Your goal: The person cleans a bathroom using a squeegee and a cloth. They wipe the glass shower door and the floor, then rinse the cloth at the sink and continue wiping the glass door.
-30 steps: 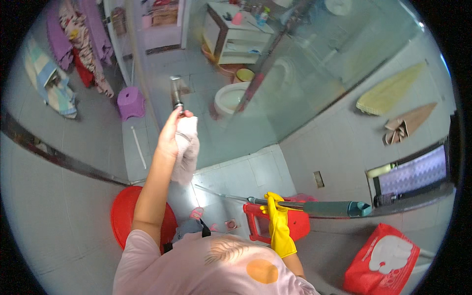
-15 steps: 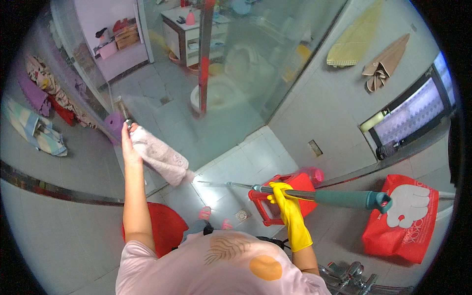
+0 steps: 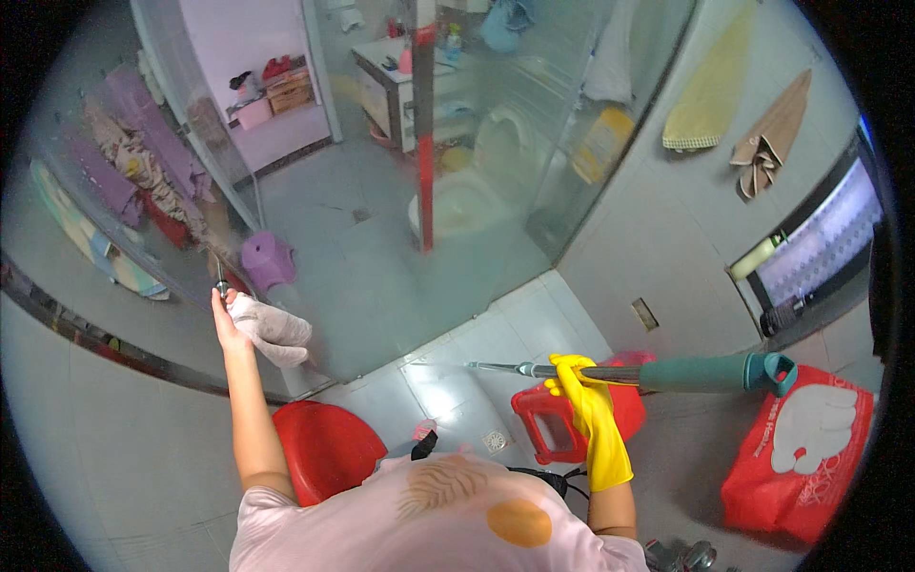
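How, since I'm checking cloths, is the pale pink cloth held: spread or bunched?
Bunched: the pale pink cloth hangs in folds from the left hand.

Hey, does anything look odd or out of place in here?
One mismatch: the right hand, holding a green-handled pole, wears a yellow glove; the left hand, with a pale cloth, is bare.

A pale pink short-sleeved shirt (image 3: 362,534) bears a brown leaf print (image 3: 443,484), with an orange oval (image 3: 519,523) at its four o'clock; a black strap (image 3: 425,444) shows at its eleven, pink footwear (image 3: 425,429) beyond. The left hand (image 3: 230,322) is bare; a long yellow glove (image 3: 604,439) covers the right hand (image 3: 579,386).
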The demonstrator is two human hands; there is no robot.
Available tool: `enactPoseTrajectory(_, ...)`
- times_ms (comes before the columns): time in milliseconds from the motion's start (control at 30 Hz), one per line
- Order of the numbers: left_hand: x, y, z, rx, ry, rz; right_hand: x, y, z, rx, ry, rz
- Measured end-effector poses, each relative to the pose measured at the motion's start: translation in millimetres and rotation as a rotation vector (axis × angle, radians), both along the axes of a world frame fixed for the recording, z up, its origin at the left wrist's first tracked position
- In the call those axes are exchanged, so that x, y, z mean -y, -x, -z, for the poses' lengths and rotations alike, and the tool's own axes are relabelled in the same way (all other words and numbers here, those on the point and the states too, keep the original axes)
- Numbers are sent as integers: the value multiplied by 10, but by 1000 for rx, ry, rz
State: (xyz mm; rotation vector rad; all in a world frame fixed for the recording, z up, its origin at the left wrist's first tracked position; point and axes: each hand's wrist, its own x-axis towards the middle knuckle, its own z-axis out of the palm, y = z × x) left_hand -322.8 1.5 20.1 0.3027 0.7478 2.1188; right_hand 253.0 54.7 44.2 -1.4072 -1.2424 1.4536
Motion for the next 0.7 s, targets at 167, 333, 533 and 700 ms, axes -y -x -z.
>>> enactPoseTrajectory(167,363,463,154,-13,39,-161,-125,-5,145,31,-10,-46)
enactPoseTrajectory(333,610,377,44,47,358,-379,-226,-39,176,96,-41,-15)
enactPoseTrajectory(533,599,-515,109,-12,204,4,-285,-173,209,52,-107,-52)
enactPoseTrajectory(700,386,-1367,390,123,476,423,-248,15,-43,87,-103,95)
